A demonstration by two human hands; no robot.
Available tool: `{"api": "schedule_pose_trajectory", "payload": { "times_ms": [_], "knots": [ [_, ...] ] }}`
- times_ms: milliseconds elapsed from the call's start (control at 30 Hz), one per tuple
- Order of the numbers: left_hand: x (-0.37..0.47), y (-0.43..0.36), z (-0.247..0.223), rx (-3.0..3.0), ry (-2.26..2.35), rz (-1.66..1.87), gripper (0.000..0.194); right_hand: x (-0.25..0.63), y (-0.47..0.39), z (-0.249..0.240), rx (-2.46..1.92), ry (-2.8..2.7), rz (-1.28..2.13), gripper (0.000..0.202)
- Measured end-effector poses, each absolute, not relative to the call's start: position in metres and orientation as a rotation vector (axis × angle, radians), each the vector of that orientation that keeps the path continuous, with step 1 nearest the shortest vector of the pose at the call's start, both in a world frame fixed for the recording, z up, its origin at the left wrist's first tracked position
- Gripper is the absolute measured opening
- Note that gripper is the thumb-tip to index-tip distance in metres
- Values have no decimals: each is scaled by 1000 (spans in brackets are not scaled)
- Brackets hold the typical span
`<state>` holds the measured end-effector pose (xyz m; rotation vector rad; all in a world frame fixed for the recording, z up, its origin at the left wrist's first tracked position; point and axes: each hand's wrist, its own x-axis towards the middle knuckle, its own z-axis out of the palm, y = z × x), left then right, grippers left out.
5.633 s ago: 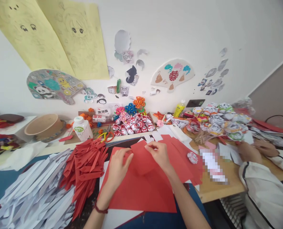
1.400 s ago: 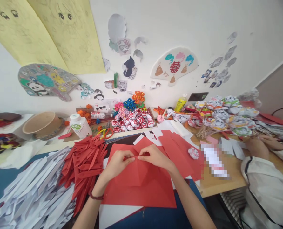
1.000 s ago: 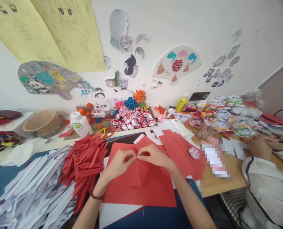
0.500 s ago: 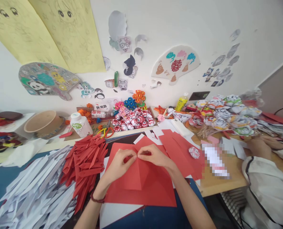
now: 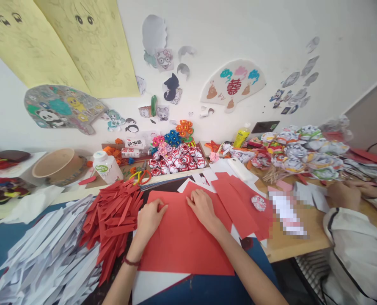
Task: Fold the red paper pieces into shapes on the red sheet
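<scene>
Okay, both bare hands were at the centre of the frame, low over red paper. The left hand (image 5: 152,214) sat at the left of a smaller, matte red paper piece (image 5: 177,216), thumb and index finger bent with a small gap showing between them; the right hand (image 5: 202,208) was on the other side, fingers bent and close together, tips down at the paper. Couldn't tell if either pinched an edge. The piece lay between the hands on a large flat red paper sheet (image 5: 188,258), lower centre; red on red, its edges were faint.

Handling-wise, a light, even touch from both sides seemed best: too much push could have buckled the thin paper or slid the sheet underneath. Best to square the edges by feel, since colour gave little help, hold one side still, then run a fingertip along any crease from middle outward. Wrists were better kept off the sheet.

Left of centre, the heap of folded red paper strips (image 5: 112,220) lay near the left forearm, so that elbow needed care. The red-and-white paper flower (image 5: 258,203), right of centre, was well apart from both hands.
</scene>
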<state>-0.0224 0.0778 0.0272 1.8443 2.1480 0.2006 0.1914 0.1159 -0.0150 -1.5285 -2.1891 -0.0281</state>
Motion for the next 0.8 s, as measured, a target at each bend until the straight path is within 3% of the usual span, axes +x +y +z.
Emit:
{"api": "schedule_pose_trajectory", "payload": {
  "times_ms": [267,533,800],
  "knots": [
    [-26,70,21,1842,2130,241,28,187,119,-24,-1581,-2242,-87,18],
    [-29,47,-1,1557,1850,720,48,188,113,-27,-1567,-2225,-111,15],
    [-30,22,5,1616,1911,762,43,187,114,-27,-1585,-2186,-35,14]
  ]
}}
